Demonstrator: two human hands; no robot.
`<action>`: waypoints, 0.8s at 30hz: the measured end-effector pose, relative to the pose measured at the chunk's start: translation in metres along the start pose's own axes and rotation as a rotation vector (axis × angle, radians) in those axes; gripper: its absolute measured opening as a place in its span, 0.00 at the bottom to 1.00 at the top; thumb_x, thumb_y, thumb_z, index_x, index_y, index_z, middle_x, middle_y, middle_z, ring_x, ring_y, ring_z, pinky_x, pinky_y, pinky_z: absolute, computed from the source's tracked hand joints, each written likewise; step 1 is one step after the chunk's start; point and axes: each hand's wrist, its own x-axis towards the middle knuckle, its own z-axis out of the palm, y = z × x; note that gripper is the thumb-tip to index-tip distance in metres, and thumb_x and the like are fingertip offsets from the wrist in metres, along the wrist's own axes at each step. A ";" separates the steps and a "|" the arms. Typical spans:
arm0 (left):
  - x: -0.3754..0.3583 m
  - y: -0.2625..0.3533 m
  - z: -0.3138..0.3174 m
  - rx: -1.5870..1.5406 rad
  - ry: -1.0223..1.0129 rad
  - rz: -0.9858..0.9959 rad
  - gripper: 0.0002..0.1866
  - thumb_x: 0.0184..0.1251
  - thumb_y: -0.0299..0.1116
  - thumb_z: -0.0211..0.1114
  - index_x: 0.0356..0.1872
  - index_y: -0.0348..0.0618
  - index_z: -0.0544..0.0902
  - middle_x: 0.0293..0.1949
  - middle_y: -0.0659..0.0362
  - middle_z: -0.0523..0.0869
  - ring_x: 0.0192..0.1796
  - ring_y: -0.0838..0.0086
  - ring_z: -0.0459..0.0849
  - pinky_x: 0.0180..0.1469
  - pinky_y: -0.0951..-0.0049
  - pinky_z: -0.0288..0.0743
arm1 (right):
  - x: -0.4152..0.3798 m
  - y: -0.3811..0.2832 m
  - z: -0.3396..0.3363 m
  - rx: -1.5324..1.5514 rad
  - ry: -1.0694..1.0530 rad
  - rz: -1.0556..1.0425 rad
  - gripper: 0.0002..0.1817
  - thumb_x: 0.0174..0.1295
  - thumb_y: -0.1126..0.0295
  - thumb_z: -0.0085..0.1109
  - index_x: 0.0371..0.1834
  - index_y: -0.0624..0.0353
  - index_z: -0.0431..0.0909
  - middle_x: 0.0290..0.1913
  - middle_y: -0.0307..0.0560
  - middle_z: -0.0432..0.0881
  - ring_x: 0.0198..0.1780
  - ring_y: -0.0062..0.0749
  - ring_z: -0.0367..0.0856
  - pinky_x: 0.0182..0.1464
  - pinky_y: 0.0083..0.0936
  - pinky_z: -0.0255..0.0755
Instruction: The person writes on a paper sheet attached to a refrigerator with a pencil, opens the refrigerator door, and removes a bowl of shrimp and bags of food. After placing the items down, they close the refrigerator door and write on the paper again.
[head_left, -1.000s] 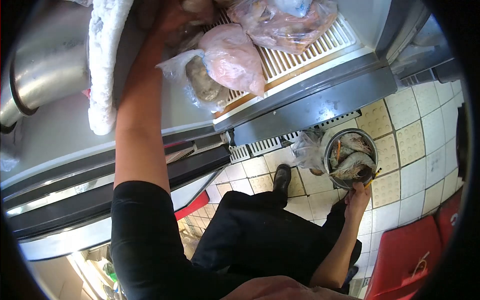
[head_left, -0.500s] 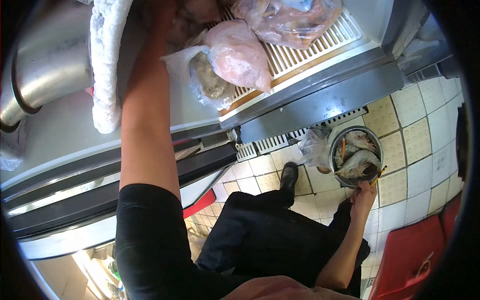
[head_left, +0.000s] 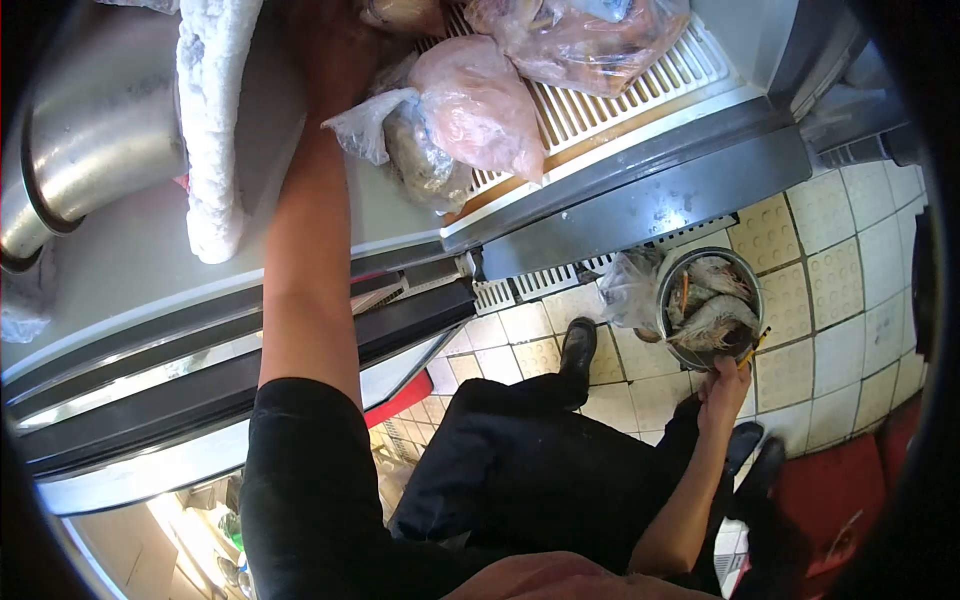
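Note:
My left hand (head_left: 350, 45) reaches deep into the freezer beside the plastic bags. It lies in shadow, with its fingers hidden. Closest to it is a knotted clear bag of pale pink contents (head_left: 478, 105), resting against a bag with greyish contents (head_left: 425, 165). My right hand (head_left: 722, 388), low at the right, grips the rim of a round metal bowl (head_left: 668, 345). Large whole prawns (head_left: 718, 322) lie in the bowl. A thin yellow and black stick (head_left: 757, 348) sticks out by the right fingers. Crumpled clear plastic (head_left: 630, 288) hangs at the bowl's left side.
A larger bag of brownish food (head_left: 590, 50) lies on the slatted freezer rack (head_left: 690, 60). Thick frost (head_left: 208, 140) and a metal cylinder (head_left: 105, 130) are at the left. Another person's shoes (head_left: 755, 455) stand at the right near something red (head_left: 840, 500).
My left forearm has shifted slightly right within the freezer. The bowl has moved a touch up and left. Another person's legs and shoes have come into view at the lower right.

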 end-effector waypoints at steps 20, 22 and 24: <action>0.082 -0.003 0.029 -0.146 -0.001 -0.030 0.36 0.55 0.35 0.71 0.66 0.40 0.67 0.66 0.49 0.70 0.68 0.56 0.66 0.67 0.61 0.61 | -0.001 -0.005 0.004 -0.044 -0.027 0.002 0.03 0.53 0.72 0.52 0.26 0.52 0.68 0.12 0.29 0.59 0.10 0.16 0.52 0.12 0.21 0.52; 0.101 0.000 0.043 -0.150 -0.019 -0.015 0.37 0.55 0.35 0.71 0.67 0.39 0.66 0.67 0.49 0.68 0.69 0.56 0.64 0.68 0.60 0.60 | 0.000 -0.005 0.004 -0.057 -0.008 0.014 0.04 0.53 0.71 0.52 0.24 0.52 0.68 0.12 0.29 0.59 0.10 0.16 0.52 0.12 0.21 0.52; 0.114 0.001 0.056 -0.119 -0.056 0.031 0.39 0.55 0.35 0.71 0.68 0.39 0.65 0.68 0.48 0.67 0.70 0.55 0.63 0.69 0.60 0.59 | 0.000 -0.005 0.006 -0.052 -0.002 0.025 0.04 0.53 0.71 0.52 0.24 0.52 0.67 0.12 0.30 0.59 0.10 0.16 0.53 0.12 0.20 0.52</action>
